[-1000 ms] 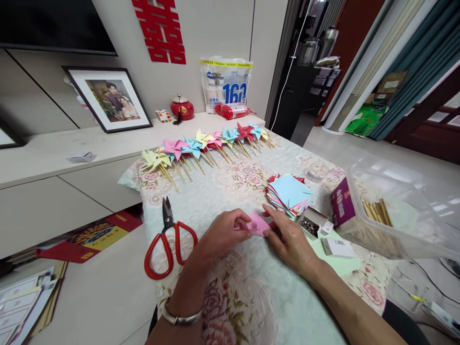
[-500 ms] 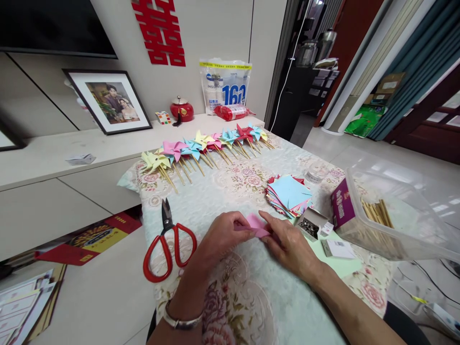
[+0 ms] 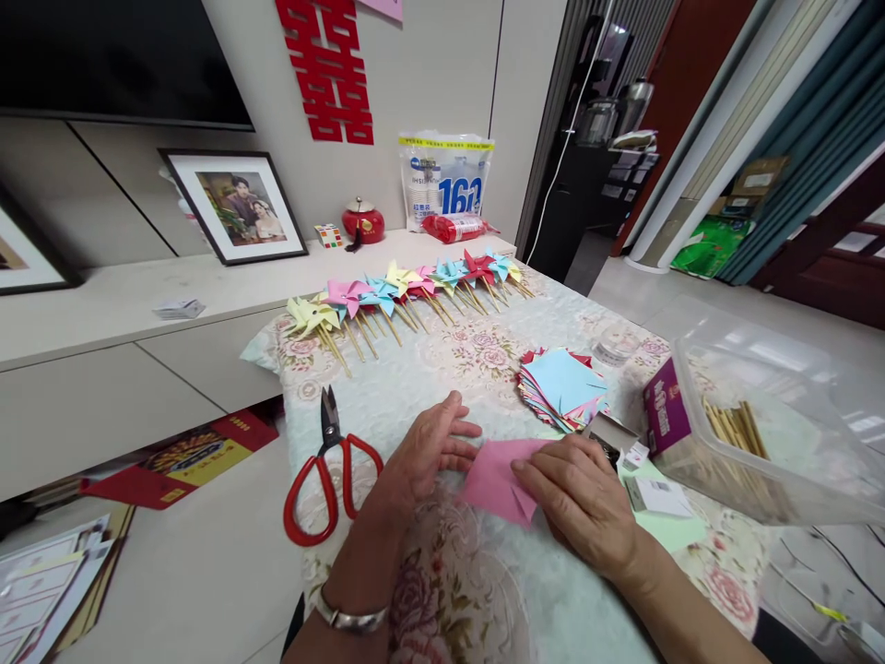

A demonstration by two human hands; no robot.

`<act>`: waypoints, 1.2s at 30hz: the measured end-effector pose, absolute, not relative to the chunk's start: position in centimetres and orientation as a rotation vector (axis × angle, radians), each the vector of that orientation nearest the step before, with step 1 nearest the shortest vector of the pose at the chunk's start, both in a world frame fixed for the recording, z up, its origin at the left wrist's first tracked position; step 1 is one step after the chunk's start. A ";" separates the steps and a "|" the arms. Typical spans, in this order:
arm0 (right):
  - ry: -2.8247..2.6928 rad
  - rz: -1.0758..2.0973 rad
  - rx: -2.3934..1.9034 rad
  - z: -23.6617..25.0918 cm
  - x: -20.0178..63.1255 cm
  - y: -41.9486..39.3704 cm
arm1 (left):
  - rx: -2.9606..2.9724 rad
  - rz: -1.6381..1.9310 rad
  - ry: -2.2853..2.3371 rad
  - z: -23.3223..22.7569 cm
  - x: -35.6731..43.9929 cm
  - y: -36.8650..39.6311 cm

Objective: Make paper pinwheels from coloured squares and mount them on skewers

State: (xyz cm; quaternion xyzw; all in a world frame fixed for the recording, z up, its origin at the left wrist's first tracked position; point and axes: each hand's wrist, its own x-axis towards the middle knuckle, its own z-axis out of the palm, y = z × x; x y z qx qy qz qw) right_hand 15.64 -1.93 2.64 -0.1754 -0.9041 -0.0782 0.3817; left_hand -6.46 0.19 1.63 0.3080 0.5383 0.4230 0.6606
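A pink paper sheet (image 3: 499,480) with slits cut in from its corners hangs just over the flowered tablecloth. My right hand (image 3: 584,503) pinches its right side between thumb and fingers. At the sheet's left edge is my left hand (image 3: 439,447), fingers stretched and apart, holding nothing. Scissors with red handles (image 3: 332,470) lie to the left of my left forearm. Beyond my right hand sits a stack of coloured paper squares (image 3: 563,383), a light blue one on top. A small open box (image 3: 608,438) is partly hidden behind that hand.
Finished paper pinwheels (image 3: 401,290) on sticks lie in a row along the table's far edge. A clear plastic tub (image 3: 698,470) with wooden sticks (image 3: 739,429) stands at right, near a small white box (image 3: 656,496) on green paper. A low cabinet (image 3: 207,337) borders the table.
My left hand has let go of the pink paper and opened. The paper, bunched between both hands before, is now spread flatter in my right hand. The view has shifted slightly.
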 end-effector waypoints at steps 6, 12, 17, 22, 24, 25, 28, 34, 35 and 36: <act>-2.235 -0.312 -0.495 3.8 16.1 -2.1 | 0.803 0.952 1.339 1.5 -6.5 0.1; -2.237 -0.349 -0.511 3.6 15.9 -2.1 | 0.760 0.934 0.934 1.8 -5.8 -0.4; -2.298 -0.262 -0.486 2.8 15.3 -2.0 | 0.713 1.037 0.901 1.6 -5.6 -0.5; -2.337 -0.216 -0.503 2.6 15.0 -1.9 | 0.731 1.091 0.951 1.8 -5.6 -0.3; -2.346 -0.200 -0.505 2.6 15.0 -1.9 | 0.749 1.101 0.994 2.1 -5.5 -0.3; -2.352 -0.188 -0.502 2.6 14.9 -1.9 | 0.762 1.106 1.019 2.2 -5.4 -0.3; -2.367 -0.165 -0.490 2.7 14.8 -1.8 | 0.794 1.122 1.081 2.3 -5.3 -0.3; -2.362 -0.115 -0.531 2.5 14.7 -1.7 | 0.773 1.054 0.991 2.0 -5.4 -0.4; -2.358 -0.107 -0.545 2.4 14.8 -1.6 | 0.768 1.033 0.959 1.9 -5.5 -0.4; -2.353 -0.103 -0.560 2.3 14.9 -1.6 | 0.770 1.012 0.934 1.8 -5.6 -0.5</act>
